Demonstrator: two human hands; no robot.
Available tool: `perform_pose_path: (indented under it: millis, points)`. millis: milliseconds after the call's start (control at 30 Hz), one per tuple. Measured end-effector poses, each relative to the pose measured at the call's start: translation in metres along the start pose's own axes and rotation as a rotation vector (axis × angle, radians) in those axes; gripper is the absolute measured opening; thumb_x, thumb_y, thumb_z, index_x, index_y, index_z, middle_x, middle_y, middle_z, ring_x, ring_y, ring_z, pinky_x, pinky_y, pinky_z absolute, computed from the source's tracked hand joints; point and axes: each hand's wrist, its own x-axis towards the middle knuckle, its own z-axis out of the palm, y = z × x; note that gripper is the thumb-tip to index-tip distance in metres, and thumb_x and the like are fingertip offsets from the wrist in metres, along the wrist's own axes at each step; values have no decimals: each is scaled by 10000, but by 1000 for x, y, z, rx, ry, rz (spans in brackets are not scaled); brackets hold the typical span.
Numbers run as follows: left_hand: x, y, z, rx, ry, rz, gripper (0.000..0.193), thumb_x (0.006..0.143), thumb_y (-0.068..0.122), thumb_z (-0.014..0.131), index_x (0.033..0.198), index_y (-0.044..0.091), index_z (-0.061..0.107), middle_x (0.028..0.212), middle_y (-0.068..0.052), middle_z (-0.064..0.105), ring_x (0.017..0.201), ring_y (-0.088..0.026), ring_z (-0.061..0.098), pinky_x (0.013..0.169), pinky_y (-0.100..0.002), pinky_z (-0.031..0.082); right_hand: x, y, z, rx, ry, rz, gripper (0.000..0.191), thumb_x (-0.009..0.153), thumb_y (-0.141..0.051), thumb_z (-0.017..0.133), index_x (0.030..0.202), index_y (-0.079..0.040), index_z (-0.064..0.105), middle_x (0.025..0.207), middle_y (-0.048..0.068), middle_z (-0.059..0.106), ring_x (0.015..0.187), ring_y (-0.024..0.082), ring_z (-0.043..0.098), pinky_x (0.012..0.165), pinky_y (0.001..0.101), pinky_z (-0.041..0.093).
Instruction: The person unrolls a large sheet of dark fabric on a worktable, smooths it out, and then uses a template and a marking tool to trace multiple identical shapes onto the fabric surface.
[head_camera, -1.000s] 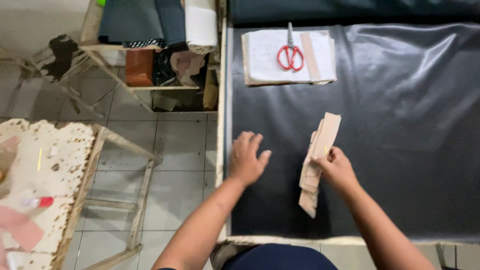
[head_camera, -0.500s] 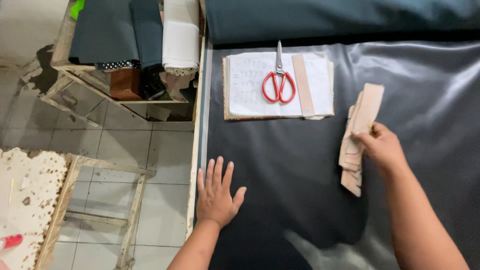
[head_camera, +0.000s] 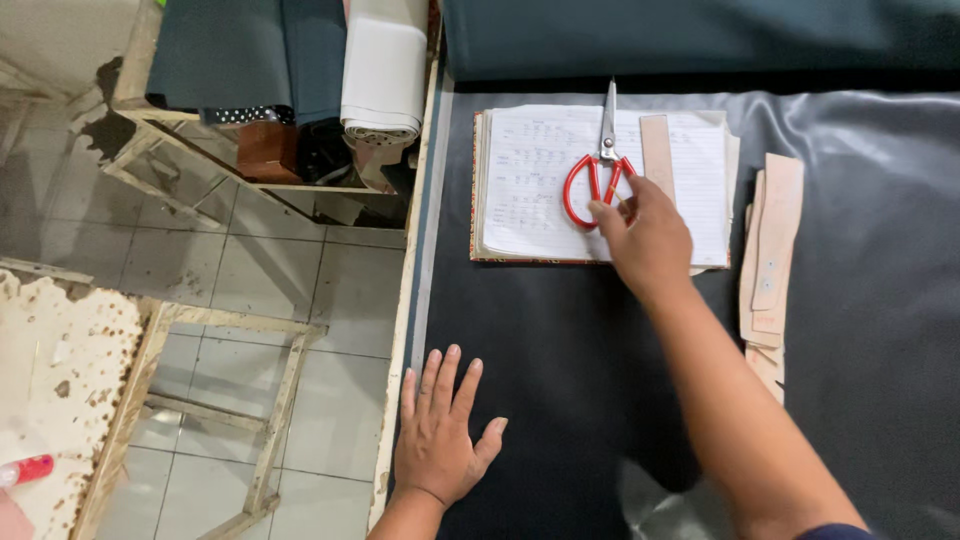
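Note:
My right hand (head_camera: 645, 235) reaches over an open notebook (head_camera: 530, 190), its fingertips touching the red-handled scissors (head_camera: 598, 165) that lie on the page. A long tan strip (head_camera: 658, 145) lies on the notebook beside the scissors. A stack of tan pattern pieces (head_camera: 770, 255) rests on the dark sheet (head_camera: 540, 340) to the right of my right arm. My left hand (head_camera: 440, 430) lies flat, fingers spread, on the dark sheet near the table's left edge, holding nothing.
A wooden table edge (head_camera: 405, 330) runs down the left of the sheet. Beyond it stand a wooden rack with fabric rolls (head_camera: 380, 70), a tiled floor (head_camera: 250, 290) and a worn white surface (head_camera: 60, 370) at the lower left. A dark fabric roll (head_camera: 700, 35) lies at the back.
My right hand has let go of the tan pattern pieces, now lying on the sheet, and moved left to the scissors. My left hand stays flat on the sheet.

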Motion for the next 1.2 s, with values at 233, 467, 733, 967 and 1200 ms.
perform_pose_path:
  millis: [233,467,733,967,1200]
  points:
    - [2,-2,-2,-16,-6,12,756,899,547,547,1515,127,419,1617,-145,286,1518,-311,188,1220,-524,85,19,-2,-2,-53,-120,136,520,858,-286,780,1254,-7,593,921,144,715,866,343,712,794,445,545]
    - [17,2,-12,-131,46,20,668,859,448,668,1400,85,518,1480,-181,403,1426,-376,324,1189,-547,168,-21,91,-73,-369,1,240,458,952,-354,776,1238,-31,625,1106,171,708,978,366,691,863,503,513]
    - [127,-13,-6,-150,253,194,638,945,412,656,1496,131,500,1567,-190,395,1473,-361,323,1187,-575,252,-33,98,-103,-431,217,45,406,905,-272,819,1166,-4,661,1122,220,620,958,391,649,814,479,509]
    - [144,-18,0,-60,92,136,613,959,486,592,1476,166,521,1612,-46,394,1497,-302,338,1222,-547,211,-52,13,-23,52,85,-253,161,944,-162,772,1083,-88,739,1014,94,678,856,263,687,715,357,542]
    - [144,-19,3,-45,90,128,605,937,486,612,1450,170,550,1584,-52,418,1478,-297,349,1208,-550,213,-42,-52,28,-20,118,-441,266,876,-190,808,1127,-116,760,914,58,632,812,241,625,704,383,484]
